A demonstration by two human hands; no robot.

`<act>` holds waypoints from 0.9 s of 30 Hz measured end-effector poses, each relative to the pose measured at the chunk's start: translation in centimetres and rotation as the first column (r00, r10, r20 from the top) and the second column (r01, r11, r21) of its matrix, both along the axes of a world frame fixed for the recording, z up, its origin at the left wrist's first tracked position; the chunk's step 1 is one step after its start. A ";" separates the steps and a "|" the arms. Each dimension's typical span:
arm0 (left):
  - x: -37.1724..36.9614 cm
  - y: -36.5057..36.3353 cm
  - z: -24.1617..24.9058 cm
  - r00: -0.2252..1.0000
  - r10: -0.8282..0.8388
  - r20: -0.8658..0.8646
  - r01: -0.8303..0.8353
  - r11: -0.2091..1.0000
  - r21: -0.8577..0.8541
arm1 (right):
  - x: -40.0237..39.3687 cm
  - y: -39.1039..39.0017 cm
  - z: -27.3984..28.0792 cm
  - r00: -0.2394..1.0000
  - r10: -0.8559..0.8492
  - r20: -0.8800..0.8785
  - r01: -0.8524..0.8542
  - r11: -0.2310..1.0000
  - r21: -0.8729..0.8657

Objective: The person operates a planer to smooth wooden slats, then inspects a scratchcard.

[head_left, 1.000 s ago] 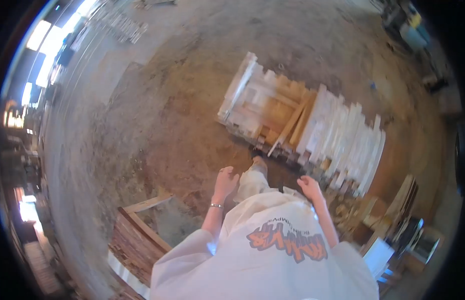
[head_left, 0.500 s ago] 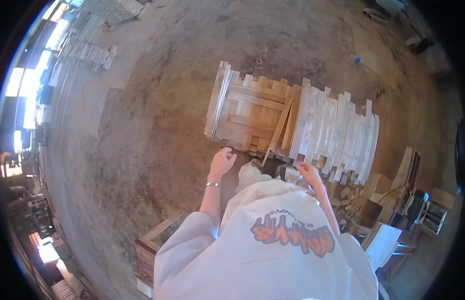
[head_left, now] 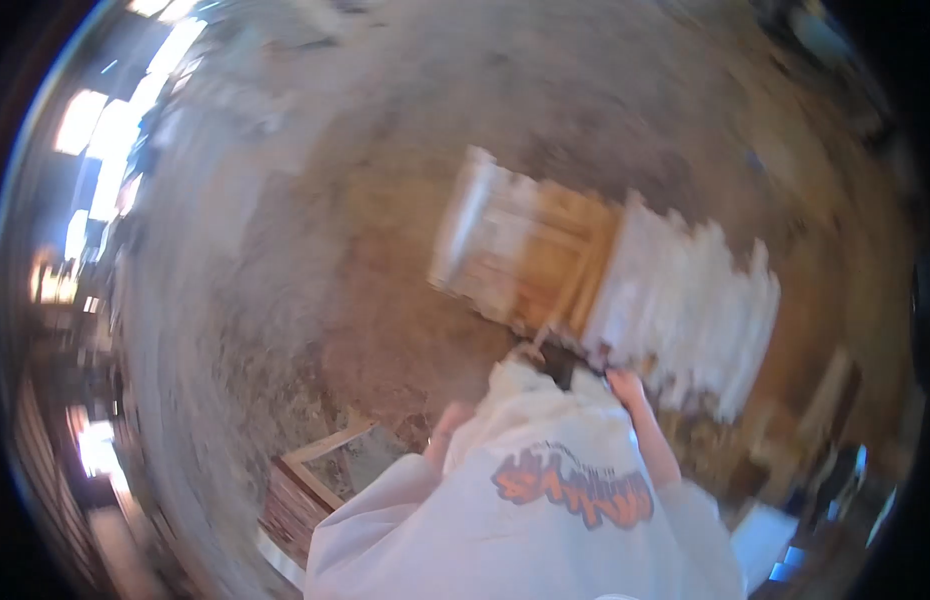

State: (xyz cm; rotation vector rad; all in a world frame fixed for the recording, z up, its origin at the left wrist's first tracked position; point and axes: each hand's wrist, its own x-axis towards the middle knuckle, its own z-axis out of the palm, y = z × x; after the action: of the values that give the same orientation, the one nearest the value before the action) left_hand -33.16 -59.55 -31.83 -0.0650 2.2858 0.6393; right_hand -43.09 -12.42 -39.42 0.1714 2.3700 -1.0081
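Both left hand [head_left: 453, 417] and right hand [head_left: 625, 384] are too blurry to call open or closed, but the right's nearer the wooden-board stack [head_left: 683, 305] just above it, centre-right, long axis sloping down rightward.

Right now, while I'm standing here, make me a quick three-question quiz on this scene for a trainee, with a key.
1. Which hand is nearer the board stack?
2. True or false: the shirt front bears lettering.
3. Fill in: bright openings show along the picture's ___ side.

Key:
1. The right hand.
2. True.
3. Left.
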 end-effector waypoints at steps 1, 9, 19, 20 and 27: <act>2.1 -1.0 -0.9 0.998 -0.058 0.025 0.059 0.998 -0.033 | 1.0 1.6 -6.5 0.977 0.148 -0.156 -0.149 0.989 0.009; 5.0 5.0 -2.5 0.729 0.656 0.197 -0.655 0.751 -0.077 | -1.2 4.8 -5.5 0.966 0.204 0.160 -0.210 0.978 0.019; 7.8 8.7 -2.4 0.520 0.851 0.082 -0.854 0.517 0.054 | -11.0 0.9 0.0 0.949 0.188 0.254 -0.171 0.981 -0.087; 8.4 8.5 -2.2 0.512 0.853 0.102 -0.858 0.512 0.031 | -11.1 -0.3 0.8 0.939 0.200 0.280 -0.170 0.977 -0.130; 7.5 8.5 -5.2 0.389 0.915 0.108 -0.874 0.330 0.357 | -7.3 -4.8 0.5 0.697 0.716 0.040 -0.664 0.666 -0.341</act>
State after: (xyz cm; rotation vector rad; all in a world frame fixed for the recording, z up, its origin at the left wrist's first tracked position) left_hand -25.69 -51.02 -37.01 -1.2540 2.0085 1.6707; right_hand -50.42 -17.22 -38.91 -0.7002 1.8193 -0.8902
